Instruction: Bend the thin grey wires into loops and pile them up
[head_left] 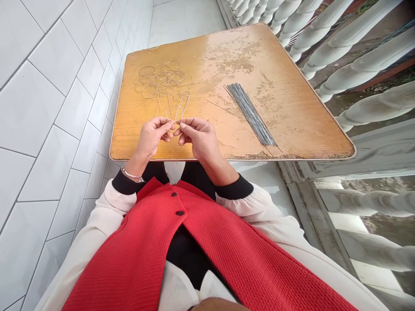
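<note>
Both hands meet close above the near edge of the wooden table, fingertips almost touching. My left hand is closed in a pinch on thin wire. My right hand pinches wire too, thumb against forefinger. Bent strands of thin wire show just beyond the fingertips; whether these are held or lie on the table I cannot tell. A fine end hangs below the fingers. Past my hands spreads a tangled heap of looped wires. To the right lies a bundle of straight grey wires.
The worn wooden tabletop has a chipped near edge. One loose wire lies left of the bundle. A white tiled wall runs along the left, and a white balustrade along the right.
</note>
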Motion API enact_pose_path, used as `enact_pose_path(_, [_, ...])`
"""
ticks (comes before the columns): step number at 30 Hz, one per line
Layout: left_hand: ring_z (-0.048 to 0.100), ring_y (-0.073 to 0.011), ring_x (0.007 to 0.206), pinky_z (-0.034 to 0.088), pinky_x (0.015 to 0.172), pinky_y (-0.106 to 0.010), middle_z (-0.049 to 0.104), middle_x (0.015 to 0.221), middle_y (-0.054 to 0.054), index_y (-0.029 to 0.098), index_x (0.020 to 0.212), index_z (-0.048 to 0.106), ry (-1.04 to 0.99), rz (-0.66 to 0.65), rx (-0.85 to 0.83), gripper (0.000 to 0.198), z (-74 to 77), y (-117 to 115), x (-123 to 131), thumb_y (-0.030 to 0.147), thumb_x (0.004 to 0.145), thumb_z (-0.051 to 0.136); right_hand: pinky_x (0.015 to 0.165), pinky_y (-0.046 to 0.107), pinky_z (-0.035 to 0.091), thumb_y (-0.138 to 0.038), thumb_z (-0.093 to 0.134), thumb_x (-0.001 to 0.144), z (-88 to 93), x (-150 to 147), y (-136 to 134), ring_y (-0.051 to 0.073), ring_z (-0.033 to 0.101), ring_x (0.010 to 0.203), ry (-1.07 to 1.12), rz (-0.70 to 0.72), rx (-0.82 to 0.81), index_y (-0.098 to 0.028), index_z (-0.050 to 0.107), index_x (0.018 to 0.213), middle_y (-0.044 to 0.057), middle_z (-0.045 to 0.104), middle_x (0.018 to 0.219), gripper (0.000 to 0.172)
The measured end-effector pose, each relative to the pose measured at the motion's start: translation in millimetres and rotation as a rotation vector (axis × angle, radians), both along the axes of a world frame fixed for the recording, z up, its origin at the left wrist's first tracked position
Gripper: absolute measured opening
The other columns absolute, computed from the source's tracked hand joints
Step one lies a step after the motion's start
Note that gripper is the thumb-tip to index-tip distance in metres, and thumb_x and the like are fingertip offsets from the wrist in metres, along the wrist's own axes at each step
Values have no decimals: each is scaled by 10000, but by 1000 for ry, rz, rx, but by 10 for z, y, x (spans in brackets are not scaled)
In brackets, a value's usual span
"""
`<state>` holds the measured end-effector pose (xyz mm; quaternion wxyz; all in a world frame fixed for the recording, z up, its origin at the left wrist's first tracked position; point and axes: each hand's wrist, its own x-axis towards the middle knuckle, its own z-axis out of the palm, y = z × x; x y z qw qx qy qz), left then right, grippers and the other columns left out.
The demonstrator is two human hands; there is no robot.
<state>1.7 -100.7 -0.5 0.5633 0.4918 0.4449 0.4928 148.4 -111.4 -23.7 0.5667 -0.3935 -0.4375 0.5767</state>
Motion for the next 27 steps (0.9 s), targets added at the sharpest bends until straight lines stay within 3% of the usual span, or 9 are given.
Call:
enact_pose_path(7, [520, -12, 495, 362, 483, -161, 610, 614, 56, 142, 719, 612, -80, 37, 43, 208, -45, -11, 67, 110, 921, 650, 440, 196, 475, -489, 857, 752, 13, -16, -10, 68, 569, 453, 3, 23, 25, -183, 683, 820, -3, 701, 669, 358])
enact_pose_path(13, [436, -8, 449, 302, 459, -167, 513, 503, 86, 147, 705, 601, -91, 93, -19, 234, -20, -48, 152, 96, 931, 637, 458, 191, 477, -471, 851, 762, 3, -21, -16, 62, 565, 460, 5, 13, 23, -186, 672, 800, -5, 702, 673, 339])
enact_pose_path(22, [455, 12, 481, 308, 452, -159, 619, 697, 63, 148, 849, 650, -84, 72, -40, 78, -8, -66, 68, 133, 920, 675, 466, 183, 471, -303, 810, 794, 37, 12, 4, 43, 545, 468, 4, -45, -44, -177, 676, 760, 1, 705, 748, 187])
enact_pose_path(27, [492, 7, 495, 315, 454, -157, 664, 758, 33, 146, 910, 645, -62, 73, -59, 46, -13, -15, 12, 151, 955, 633, 438, 169, 429, -257, 827, 753, 26, 53, 47, 37, 515, 470, 31, -71, -60, -179, 694, 743, -34, 616, 683, 155])
